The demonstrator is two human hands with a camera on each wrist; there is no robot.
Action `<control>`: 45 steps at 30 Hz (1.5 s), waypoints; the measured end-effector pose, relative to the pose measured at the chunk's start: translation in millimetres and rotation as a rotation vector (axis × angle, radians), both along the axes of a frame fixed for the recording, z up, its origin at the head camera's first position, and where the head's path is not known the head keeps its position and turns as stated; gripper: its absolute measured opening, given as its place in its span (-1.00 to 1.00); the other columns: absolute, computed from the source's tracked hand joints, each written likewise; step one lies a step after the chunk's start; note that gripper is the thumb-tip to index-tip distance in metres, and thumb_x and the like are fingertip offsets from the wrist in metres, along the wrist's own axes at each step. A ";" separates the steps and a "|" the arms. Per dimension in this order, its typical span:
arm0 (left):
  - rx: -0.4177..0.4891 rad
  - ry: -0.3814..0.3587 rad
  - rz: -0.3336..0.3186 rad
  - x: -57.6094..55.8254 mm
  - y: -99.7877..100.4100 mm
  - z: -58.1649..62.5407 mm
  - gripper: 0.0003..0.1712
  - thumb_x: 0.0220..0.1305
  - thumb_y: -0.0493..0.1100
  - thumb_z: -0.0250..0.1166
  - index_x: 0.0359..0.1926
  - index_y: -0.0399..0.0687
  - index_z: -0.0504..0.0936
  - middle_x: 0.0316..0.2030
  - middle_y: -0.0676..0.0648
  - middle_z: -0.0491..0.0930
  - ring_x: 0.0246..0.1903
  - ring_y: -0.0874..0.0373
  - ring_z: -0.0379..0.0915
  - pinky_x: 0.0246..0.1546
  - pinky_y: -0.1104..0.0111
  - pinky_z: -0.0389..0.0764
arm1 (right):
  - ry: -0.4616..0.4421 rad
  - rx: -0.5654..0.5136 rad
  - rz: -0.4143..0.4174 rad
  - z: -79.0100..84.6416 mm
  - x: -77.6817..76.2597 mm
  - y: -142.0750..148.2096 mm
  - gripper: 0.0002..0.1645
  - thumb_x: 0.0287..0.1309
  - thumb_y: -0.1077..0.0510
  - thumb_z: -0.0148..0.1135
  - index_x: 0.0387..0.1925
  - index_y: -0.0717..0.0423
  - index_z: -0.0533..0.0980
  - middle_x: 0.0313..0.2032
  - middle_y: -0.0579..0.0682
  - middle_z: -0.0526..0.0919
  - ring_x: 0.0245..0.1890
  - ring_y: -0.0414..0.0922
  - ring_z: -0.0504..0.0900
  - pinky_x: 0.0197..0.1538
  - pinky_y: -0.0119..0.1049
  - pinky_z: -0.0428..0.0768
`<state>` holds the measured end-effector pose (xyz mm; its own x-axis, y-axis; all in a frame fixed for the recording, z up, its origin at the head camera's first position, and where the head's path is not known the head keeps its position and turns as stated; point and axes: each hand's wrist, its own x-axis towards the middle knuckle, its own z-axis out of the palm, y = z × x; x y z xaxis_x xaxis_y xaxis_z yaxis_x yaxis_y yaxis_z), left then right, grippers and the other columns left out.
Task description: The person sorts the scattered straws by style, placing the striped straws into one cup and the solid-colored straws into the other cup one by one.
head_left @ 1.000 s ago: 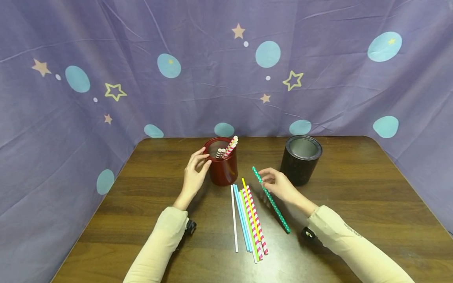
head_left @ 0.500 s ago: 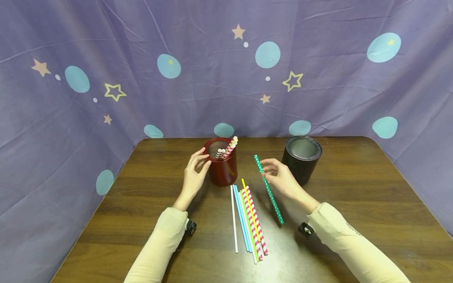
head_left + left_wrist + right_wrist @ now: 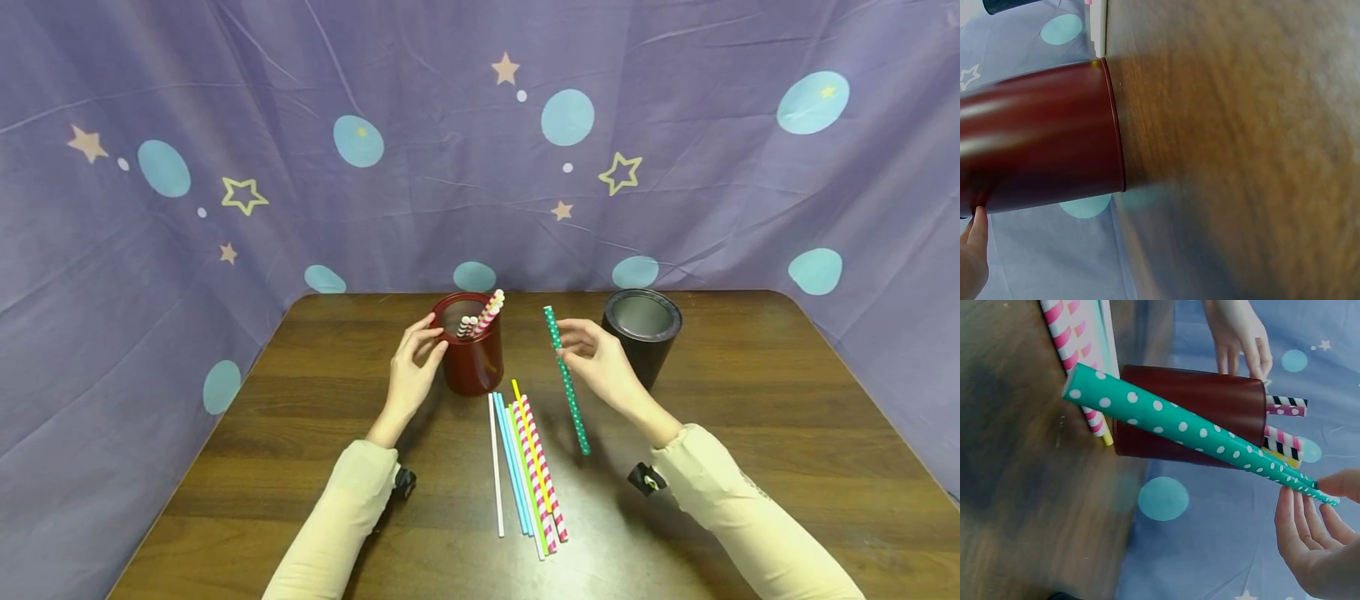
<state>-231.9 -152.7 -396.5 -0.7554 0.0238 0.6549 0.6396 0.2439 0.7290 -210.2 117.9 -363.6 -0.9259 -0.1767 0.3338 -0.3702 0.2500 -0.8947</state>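
A green paper straw with white dots (image 3: 567, 379) is pinched near its upper end by my right hand (image 3: 603, 367). It hangs steeply above the table between two canisters. My left hand (image 3: 412, 362) touches the left side of a dark red canister (image 3: 474, 364) near its rim, fingers fairly straight. Several patterned straws (image 3: 1285, 447) stick out of this canister in the right wrist view. The left wrist view has the red canister's wall (image 3: 1035, 137) with a fingertip (image 3: 980, 219) against it. Right of my right hand stands a black canister (image 3: 651, 358), partly hidden by it.
Several loose straws lie in a bunch in front of the red canister: a white one (image 3: 497, 467), blue ones (image 3: 512, 462), pink-striped ones (image 3: 553, 496), a yellow one (image 3: 534, 442) and a green one. The brown wooden table (image 3: 787, 433) meets a purple patterned curtain (image 3: 420, 217) behind.
My right hand has raised the dotted green straw upward and away from me, and the straw now stands steeper. My left hand has stayed at the red canister.
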 end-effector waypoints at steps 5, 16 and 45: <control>0.003 0.001 -0.001 0.5 0.2 0.7 -0.78 0.08 -0.49 0.15 -0.20 -0.56 0.45 0.04 -0.43 0.32 0.04 -0.24 0.28 0.01 0.11 0.44 | 0.035 -0.031 -0.020 6.3 0.3 -1.1 -0.52 -0.03 0.47 0.13 0.01 0.34 0.36 -0.28 0.29 0.57 -0.32 0.00 0.55 -0.19 -0.42 0.55; 0.004 0.004 -0.001 0.0 0.2 -0.2 -0.78 0.08 -0.49 0.16 -0.21 -0.57 0.45 0.04 -0.45 0.32 0.04 -0.24 0.29 0.00 0.08 0.43 | 0.098 -0.111 -0.024 25.0 3.8 -7.6 -0.55 -0.05 0.47 0.15 -0.03 0.35 0.36 -0.29 0.28 0.57 -0.32 -0.19 0.54 -0.15 -0.44 0.54; 0.009 0.007 -0.003 0.6 0.4 0.5 -0.77 0.08 -0.49 0.15 -0.20 -0.58 0.45 0.04 -0.45 0.32 -0.03 -0.26 0.35 0.00 0.11 0.44 | 0.172 -0.411 -0.007 66.4 13.4 -25.3 -0.64 -0.13 0.54 0.16 -0.36 0.09 0.37 -0.44 -0.16 0.60 -0.37 -0.24 0.57 -0.23 -0.41 0.58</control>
